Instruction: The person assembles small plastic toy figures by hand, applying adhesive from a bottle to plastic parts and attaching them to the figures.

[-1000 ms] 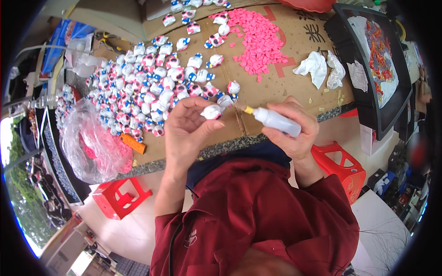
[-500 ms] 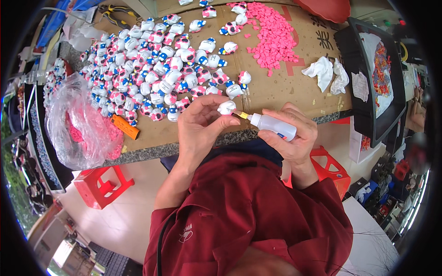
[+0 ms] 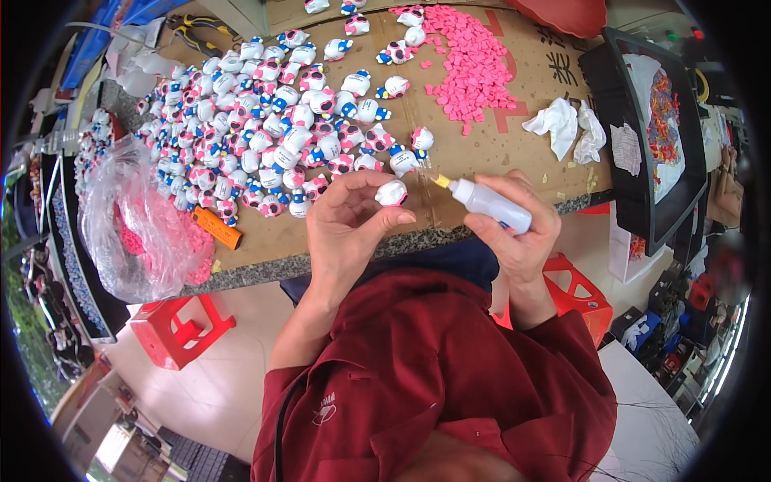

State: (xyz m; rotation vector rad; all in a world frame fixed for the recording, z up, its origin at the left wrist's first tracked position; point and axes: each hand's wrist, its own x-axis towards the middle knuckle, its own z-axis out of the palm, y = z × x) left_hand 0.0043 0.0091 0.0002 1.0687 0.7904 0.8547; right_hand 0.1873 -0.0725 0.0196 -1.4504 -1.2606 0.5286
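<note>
I have the fingers of the left hand (image 3: 341, 225) pinched on a small white piece (image 3: 391, 193) above the counter (image 3: 265, 271). The right hand (image 3: 522, 225) wraps its fingers around a squeeze bottle (image 3: 496, 206), yellow nozzle (image 3: 442, 182) near the piece but apart. Beyond, I see heaped figurines (image 3: 273, 128) and pink bits (image 3: 474, 76).

figurine (image 3: 390, 193) in left grip (image 3: 344, 221), squeeze bottle (image 3: 491, 206) in right grip (image 3: 527, 233)
</note>
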